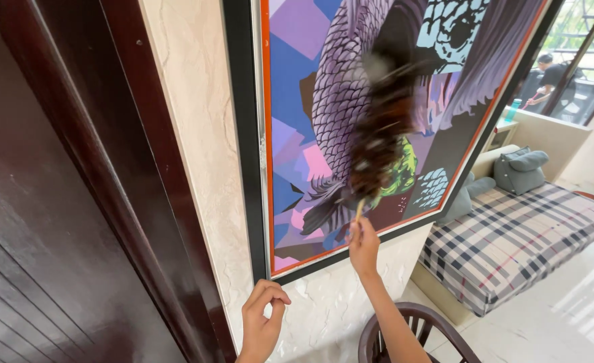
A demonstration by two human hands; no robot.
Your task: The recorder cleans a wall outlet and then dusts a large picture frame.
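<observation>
My right hand (363, 246) grips the thin handle of a dark brown feather duster (380, 134), raised against a large framed picture (330, 101) on the wall. The duster's feathers are blurred and lie over the picture's purple, blue and green glass face. My left hand (262, 323) pinches the lower left corner of the picture's black frame (243, 134) with thumb and fingers. The picture shows scaly purple shapes inside an orange inner border.
A dark wooden door (48, 222) stands at the left beside a cream marbled wall (196, 148). Below me is a round dark wooden chair back (411, 316). A plaid daybed (512, 242) with grey cushions lies at the right. Another person (549, 77) is far off outside.
</observation>
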